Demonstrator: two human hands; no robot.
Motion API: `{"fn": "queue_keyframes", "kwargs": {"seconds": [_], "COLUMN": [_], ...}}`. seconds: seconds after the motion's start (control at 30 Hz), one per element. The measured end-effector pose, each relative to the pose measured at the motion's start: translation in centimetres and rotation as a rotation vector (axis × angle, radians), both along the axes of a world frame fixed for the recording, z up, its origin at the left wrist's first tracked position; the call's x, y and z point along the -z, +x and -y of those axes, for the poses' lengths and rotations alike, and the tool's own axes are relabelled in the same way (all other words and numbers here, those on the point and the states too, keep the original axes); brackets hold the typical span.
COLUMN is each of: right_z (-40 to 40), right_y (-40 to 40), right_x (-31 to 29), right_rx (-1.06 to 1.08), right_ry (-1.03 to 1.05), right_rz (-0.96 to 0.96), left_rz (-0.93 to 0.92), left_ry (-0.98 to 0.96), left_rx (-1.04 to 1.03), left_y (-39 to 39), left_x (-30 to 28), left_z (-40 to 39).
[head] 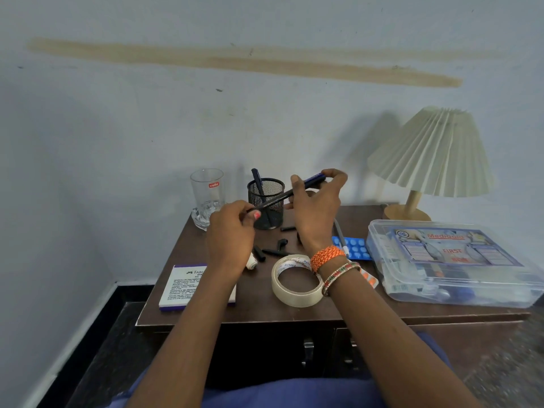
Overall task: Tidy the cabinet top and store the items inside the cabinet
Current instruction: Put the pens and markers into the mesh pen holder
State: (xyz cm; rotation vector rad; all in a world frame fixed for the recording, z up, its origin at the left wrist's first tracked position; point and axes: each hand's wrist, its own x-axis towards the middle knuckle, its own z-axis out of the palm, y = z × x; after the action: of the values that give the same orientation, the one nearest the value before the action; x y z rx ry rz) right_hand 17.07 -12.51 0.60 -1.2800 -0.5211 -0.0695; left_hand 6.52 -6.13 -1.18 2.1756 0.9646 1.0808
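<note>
While hands grip slim pen (290, 192), round mesh cup (265, 201) behind.

Soft, even light fills the room, moderately bright with a cool bluish cast on the wall (147, 128). The lamp (431, 160) throws a blurred shadow on the wall just left of its shade, so light arrives from the right. Faint glints show on the clear box (453, 293) below the lamp. Wide-angle distortion bends the edges. Detail far below the lamp, at the bottom edge, is soft and smeared.
</note>
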Motion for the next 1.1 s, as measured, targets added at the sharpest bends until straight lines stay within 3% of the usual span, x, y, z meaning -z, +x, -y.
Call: {"fn": "queue_keyframes", "kwargs": {"seconds": [0.1, 0.23, 0.33, 0.63, 0.87, 1.1], "right_z": [0.2, -1.3, -2.8, -7.6, -10.9, -11.9], "right_y": [1.7, 4.0, 5.0, 8.0, 10.1, 11.2], "right_x": [-0.2, -0.2, 0.1, -1.4, -1.2, 0.2], "right_rx": [0.095, 0.140, 0.122, 0.085, -0.097, -0.106], "right_ry": [0.080, 0.026, -0.132, -0.730, -0.965, -0.873], "right_rz": [0.155, 0.364, 0.521, 0.681, 0.540, 0.358], "left_rz": [-0.063, -0.075, -0.076, -0.069, -0.044, -0.063], "left_ry": [-0.059, -0.087, -0.086, -0.083, -0.076, -0.061], "left_rx": [-0.035, -0.061, -0.036, -0.011, -0.034, -0.039], "left_y": [-0.8, -0.8, -0.7, 0.1, 0.4, 0.5], "left_x": [0.1, 0.1, -0.2, -0.6, -0.7, -0.5], "left_z": [-0.8, -1.5, -1.4, -2.2, -3.1, -3.7]}}
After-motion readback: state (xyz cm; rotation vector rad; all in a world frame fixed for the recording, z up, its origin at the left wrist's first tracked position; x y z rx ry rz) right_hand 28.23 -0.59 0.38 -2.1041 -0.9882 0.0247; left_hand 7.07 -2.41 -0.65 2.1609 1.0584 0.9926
